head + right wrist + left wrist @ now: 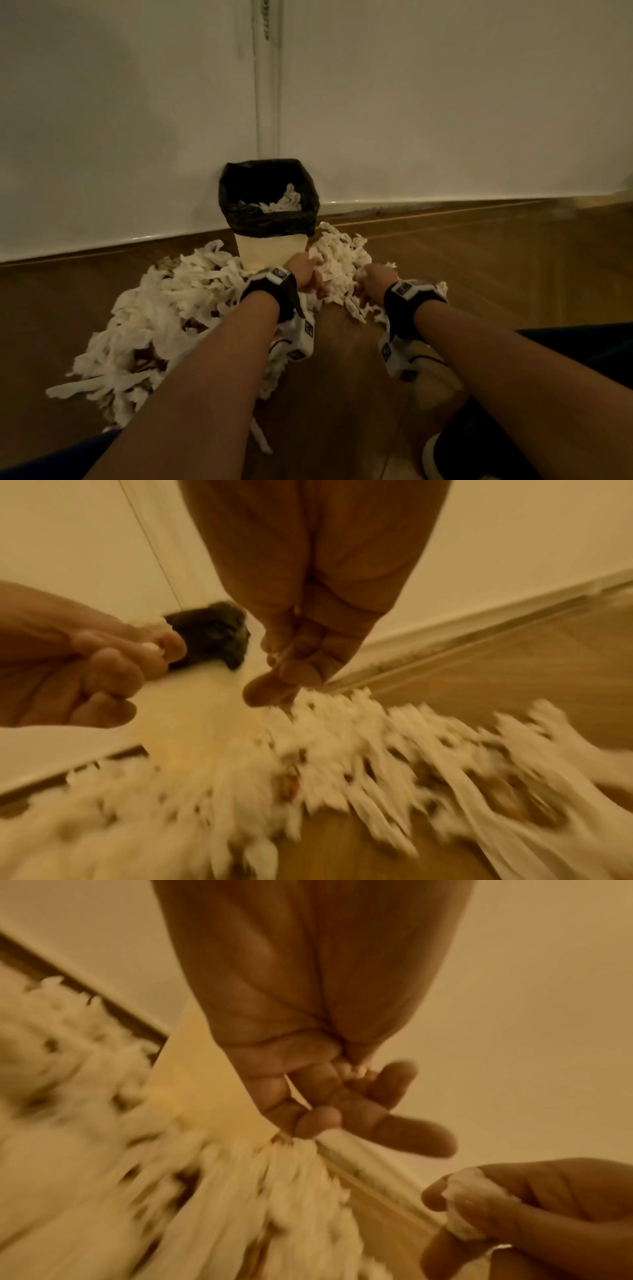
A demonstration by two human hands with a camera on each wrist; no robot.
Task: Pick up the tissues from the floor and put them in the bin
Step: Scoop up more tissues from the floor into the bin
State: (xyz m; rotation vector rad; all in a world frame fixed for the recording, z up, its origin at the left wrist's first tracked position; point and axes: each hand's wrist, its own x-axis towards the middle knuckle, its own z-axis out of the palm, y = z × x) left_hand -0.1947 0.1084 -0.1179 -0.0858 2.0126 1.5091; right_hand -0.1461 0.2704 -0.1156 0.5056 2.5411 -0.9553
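Note:
A cream bin (267, 250) lined with a black bag (239, 219) stands against the wall, with some tissues (281, 204) inside. Shredded white tissues (164, 308) lie heaped on the wooden floor around its base, blurred in both wrist views (103, 1123) (342, 750). My left hand (308, 274) (342, 1102) is low in front of the bin, fingers curled on a little tissue (150, 645). My right hand (371, 279) (291, 666) is just to its right and grips a wad of tissue (469, 1191).
A white wall (445, 102) with a vertical seam rises behind the bin. Bare wooden floor (496, 267) stretches to the right and between my arms. A dark shoe (445, 455) and my knee (582, 346) are at the lower right.

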